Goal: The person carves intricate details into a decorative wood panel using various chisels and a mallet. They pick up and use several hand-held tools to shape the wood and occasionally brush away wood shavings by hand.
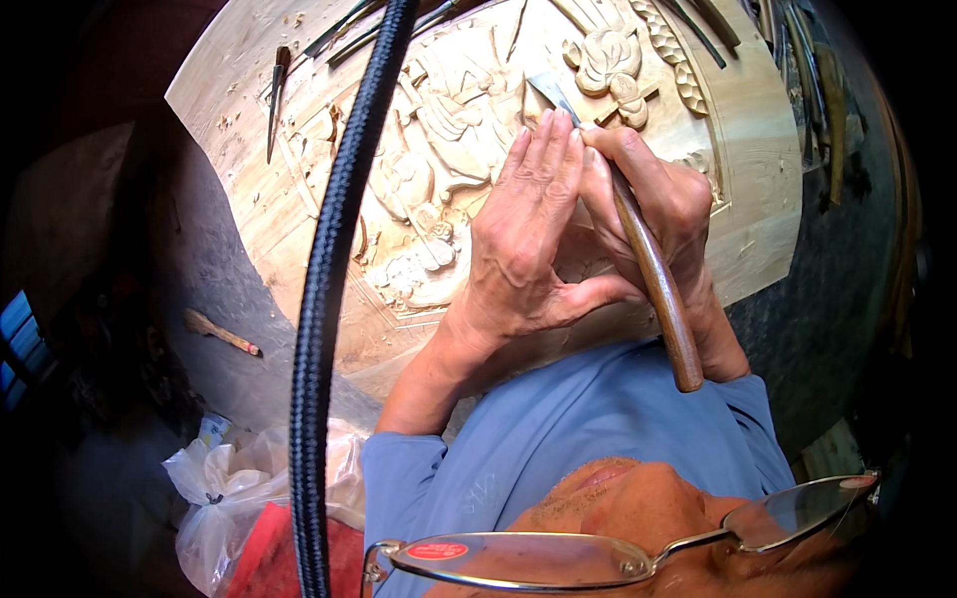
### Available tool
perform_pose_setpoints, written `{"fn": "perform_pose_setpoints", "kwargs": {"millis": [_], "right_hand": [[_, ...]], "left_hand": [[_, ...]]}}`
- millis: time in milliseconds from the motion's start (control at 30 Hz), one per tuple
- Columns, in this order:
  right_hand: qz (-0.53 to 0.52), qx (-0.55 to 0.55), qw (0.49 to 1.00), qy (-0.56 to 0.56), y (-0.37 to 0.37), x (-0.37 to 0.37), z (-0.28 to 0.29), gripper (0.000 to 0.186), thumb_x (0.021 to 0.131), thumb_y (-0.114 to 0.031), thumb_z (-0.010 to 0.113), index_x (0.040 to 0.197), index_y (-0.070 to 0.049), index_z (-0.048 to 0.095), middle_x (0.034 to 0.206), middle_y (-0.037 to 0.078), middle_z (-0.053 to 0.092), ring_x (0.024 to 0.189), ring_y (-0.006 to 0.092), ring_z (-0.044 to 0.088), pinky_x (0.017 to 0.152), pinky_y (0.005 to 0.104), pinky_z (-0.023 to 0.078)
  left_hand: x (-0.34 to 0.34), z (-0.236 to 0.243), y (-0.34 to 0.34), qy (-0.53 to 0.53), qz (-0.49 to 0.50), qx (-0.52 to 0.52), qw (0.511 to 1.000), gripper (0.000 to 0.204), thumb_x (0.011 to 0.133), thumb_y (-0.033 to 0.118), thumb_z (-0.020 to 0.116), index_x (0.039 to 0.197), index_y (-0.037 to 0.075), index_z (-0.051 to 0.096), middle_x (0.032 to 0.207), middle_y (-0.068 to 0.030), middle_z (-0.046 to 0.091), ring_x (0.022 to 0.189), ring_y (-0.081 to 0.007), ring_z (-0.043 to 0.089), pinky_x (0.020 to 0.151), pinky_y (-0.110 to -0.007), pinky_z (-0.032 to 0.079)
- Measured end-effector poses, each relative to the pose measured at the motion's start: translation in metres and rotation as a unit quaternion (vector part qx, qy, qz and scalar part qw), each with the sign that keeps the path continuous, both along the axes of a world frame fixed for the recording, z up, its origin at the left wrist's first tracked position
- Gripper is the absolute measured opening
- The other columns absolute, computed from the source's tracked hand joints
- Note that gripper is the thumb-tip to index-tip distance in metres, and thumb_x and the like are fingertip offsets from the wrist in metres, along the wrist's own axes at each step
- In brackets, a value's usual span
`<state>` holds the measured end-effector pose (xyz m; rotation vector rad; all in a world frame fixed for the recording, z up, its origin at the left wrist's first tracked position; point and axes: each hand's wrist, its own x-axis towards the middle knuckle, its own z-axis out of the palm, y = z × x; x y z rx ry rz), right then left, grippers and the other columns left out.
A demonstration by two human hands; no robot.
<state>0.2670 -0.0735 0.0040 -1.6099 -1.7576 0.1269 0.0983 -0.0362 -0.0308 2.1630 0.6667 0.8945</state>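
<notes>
A carved pale wood panel (753, 249) lies in front of me, with raised figures and leafy shapes across its middle. My right hand (670, 204) is wrapped round a carving chisel (654, 267) with a brown wooden handle. Its metal blade rests near the carved relief, below a rounded leafy motif (606, 62). My left hand (526, 224) lies with its fingers stretched out and side by side, the fingertips at the chisel's blade and the thumb reaching toward the right hand. Part of the carving is hidden under both hands.
A brush (277, 100) and several more carving tools lie along the panel's far edge. More tools (829, 120) stand at the far right. A short wooden stick (221, 332) lies on the grey surface. A black braided cable (334, 259) crosses the view; a plastic bag (224, 498) sits lower left.
</notes>
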Motion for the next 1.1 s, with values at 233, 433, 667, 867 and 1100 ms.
{"fn": "perform_pose_setpoints", "kwargs": {"millis": [233,433,667,867,1100], "right_hand": [[0.000,0.003,0.999,0.052,0.006,0.005,-0.011,0.017,0.092,-0.006,0.077,0.093,-0.005,0.061,0.071,0.014,0.061,0.058,0.0310,0.066,0.053,0.0413,0.051],[-0.001,-0.007,0.997,0.073,0.001,0.005,-0.002,0.019,0.093,-0.008,0.077,0.088,-0.005,0.058,0.068,0.014,0.059,0.057,0.0317,0.066,0.053,0.0413,0.051],[0.005,-0.017,0.994,0.109,0.005,0.003,-0.003,0.019,0.094,-0.012,0.077,0.090,-0.004,0.059,0.070,0.014,0.060,0.059,0.0340,0.066,0.054,0.0415,0.052],[-0.021,0.005,0.997,0.077,0.006,0.004,-0.012,0.016,0.093,-0.012,0.077,0.093,-0.005,0.062,0.068,0.013,0.061,0.059,0.0332,0.067,0.054,0.0421,0.052],[-0.007,0.036,0.998,0.055,0.011,0.008,-0.024,0.017,0.092,-0.010,0.078,0.093,-0.006,0.062,0.069,0.013,0.060,0.059,0.0322,0.067,0.054,0.0416,0.052]], "left_hand": [[0.004,-0.001,0.007,0.011,-0.025,-0.007,1.000,0.115,0.076,0.049,0.097,0.157,-0.015,0.047,0.163,-0.0401,0.047,0.157,-0.0535,0.043,0.133,-0.060,0.028],[0.004,-0.003,0.007,0.004,-0.003,0.034,0.999,0.121,0.071,0.068,0.094,0.149,-0.017,0.056,0.150,-0.0414,0.058,0.144,-0.0557,0.057,0.124,-0.060,0.044],[0.003,-0.005,0.007,0.003,-0.022,0.001,1.000,0.119,0.076,0.063,0.093,0.153,-0.018,0.050,0.158,-0.0436,0.049,0.152,-0.0570,0.047,0.128,-0.062,0.036],[0.001,-0.005,0.008,0.045,-0.045,0.009,0.998,0.127,0.074,0.058,0.095,0.160,-0.017,0.041,0.163,-0.0434,0.043,0.157,-0.0571,0.039,0.131,-0.063,0.030],[0.009,-0.005,0.005,0.044,-0.019,0.005,0.999,0.129,0.070,0.056,0.097,0.160,-0.017,0.040,0.166,-0.0424,0.039,0.158,-0.0550,0.038,0.132,-0.062,0.029]]}}
